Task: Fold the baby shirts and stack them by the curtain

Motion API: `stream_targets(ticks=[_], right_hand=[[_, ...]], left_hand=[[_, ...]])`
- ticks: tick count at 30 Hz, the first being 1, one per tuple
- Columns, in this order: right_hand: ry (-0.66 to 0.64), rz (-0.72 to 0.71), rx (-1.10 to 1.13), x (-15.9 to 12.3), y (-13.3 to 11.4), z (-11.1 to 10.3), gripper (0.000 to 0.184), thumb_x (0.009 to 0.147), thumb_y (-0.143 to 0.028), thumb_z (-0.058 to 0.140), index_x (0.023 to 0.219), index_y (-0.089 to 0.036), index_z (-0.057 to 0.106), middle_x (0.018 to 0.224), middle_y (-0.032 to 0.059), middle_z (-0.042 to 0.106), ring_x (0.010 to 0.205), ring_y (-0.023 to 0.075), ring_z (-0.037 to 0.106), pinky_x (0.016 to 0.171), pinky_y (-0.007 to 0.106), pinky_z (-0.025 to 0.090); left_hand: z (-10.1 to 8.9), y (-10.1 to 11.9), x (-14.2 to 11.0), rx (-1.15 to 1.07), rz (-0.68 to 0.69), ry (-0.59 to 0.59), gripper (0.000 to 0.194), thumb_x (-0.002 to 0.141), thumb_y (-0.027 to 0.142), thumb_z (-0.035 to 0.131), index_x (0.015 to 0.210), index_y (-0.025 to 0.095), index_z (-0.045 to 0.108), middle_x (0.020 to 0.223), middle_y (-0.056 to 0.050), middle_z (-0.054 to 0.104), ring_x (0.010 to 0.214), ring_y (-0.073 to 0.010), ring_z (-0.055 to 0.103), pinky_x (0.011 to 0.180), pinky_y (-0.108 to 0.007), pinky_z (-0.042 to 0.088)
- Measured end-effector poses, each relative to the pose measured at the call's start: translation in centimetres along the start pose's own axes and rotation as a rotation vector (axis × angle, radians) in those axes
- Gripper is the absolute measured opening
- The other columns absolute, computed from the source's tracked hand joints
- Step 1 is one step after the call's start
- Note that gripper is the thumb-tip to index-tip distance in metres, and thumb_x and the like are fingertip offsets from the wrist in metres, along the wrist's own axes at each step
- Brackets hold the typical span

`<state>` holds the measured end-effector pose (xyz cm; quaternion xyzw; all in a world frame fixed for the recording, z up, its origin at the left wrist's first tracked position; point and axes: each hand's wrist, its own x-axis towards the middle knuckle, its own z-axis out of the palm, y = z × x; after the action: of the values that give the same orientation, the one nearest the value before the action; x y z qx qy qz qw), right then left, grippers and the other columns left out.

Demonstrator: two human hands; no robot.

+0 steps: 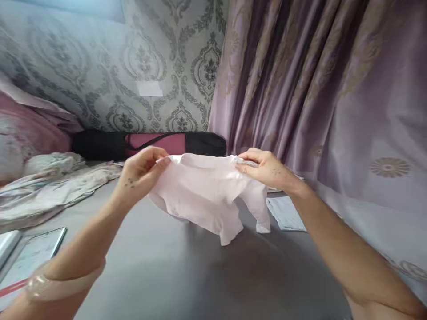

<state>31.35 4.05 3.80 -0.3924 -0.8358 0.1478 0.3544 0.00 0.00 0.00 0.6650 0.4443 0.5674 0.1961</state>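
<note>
A small pale pink long-sleeved shirt [203, 182] hangs in the air between my two hands, above the grey surface. My left hand [142, 171] pinches its top edge at one shoulder. At the other shoulder my right hand [263, 169] is closed on the cloth. The neckline stretches between the two grips. One sleeve dangles on the right, below my right hand, and the lower hem falls loose and a little blurred.
Folded light blue cloth [286, 213] lies on the grey surface [200, 275] at right. Crumpled floral fabric [60, 186] and a tablet-like flat object [36, 251] are at left. A black and pink long bag [153, 144] lies along the wall. Purple curtains [267, 89] hang at right.
</note>
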Motion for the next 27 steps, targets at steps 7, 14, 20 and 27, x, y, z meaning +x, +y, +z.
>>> stream_targets(ticks=[7, 14, 20, 27], right_hand=[[0.050, -0.026, 0.455, 1.8, -0.7, -1.8, 0.038, 0.075, -0.057, 0.074, 0.090, -0.022, 0.075, 0.077, 0.0005, 0.069, 0.070, 0.0168, 0.062, 0.060, 0.028, 0.049], [-0.178, -0.037, 0.361, 5.1, -0.7, 0.5, 0.041, 0.071, -0.057, 0.076, 0.089, -0.020, 0.078, 0.082, 0.0023, 0.073, 0.080, 0.0206, 0.066, 0.068, 0.029, 0.051], [-0.207, -0.023, 0.271, 6.9, -0.1, 0.7, 0.050, 0.072, -0.065, 0.072, 0.082, -0.017, 0.076, 0.072, 0.0023, 0.069, 0.070, 0.0179, 0.063, 0.060, 0.027, 0.047], [-0.157, 0.019, 0.141, 8.3, 0.4, 1.2, 0.045, 0.070, -0.063, 0.073, 0.076, -0.018, 0.077, 0.065, 0.0008, 0.066, 0.068, 0.0180, 0.063, 0.058, 0.026, 0.046]], left_hand=[[-4.3, 6.2, 2.0, 0.419, 0.367, 0.347, 0.018, 0.080, 0.035, 0.071, 0.089, 0.019, 0.074, 0.076, 0.002, 0.060, 0.067, -0.0087, 0.049, 0.060, -0.021, 0.037], [-7.2, 2.1, 3.5, 0.033, -0.208, 0.088, 0.038, 0.068, 0.049, 0.077, 0.092, 0.019, 0.075, 0.073, -0.002, 0.068, 0.059, -0.0132, 0.057, 0.052, -0.025, 0.045], [-7.3, 0.4, 4.3, 0.238, -0.146, 0.096, 0.042, 0.067, 0.053, 0.076, 0.085, 0.015, 0.077, 0.070, -0.004, 0.069, 0.063, -0.0156, 0.059, 0.058, -0.028, 0.047], [-5.1, -1.1, 5.7, 0.468, 0.023, 0.011, 0.029, 0.073, 0.048, 0.069, 0.074, 0.020, 0.077, 0.072, -0.005, 0.072, 0.081, -0.0220, 0.065, 0.079, -0.033, 0.050]])
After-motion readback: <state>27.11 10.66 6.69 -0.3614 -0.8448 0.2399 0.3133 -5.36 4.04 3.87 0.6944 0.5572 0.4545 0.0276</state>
